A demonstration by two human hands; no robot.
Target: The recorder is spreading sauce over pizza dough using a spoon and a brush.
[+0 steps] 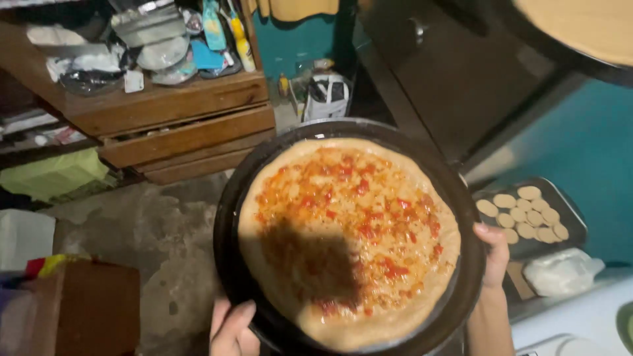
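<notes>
Left hand [231, 329] at 7 o'clock and right hand [496, 254] at 3 o'clock carry a round black pan [227, 217], thumbs over the rim, other fingers hidden beneath so their spread cannot be told. On the pan, mid-frame, lies a raw pizza [348, 240] with red sauce. Farther off: dark tray [573, 211] of pale dough rounds at 3 o'clock, wooden shelf unit [178, 105] at 10 o'clock.
</notes>
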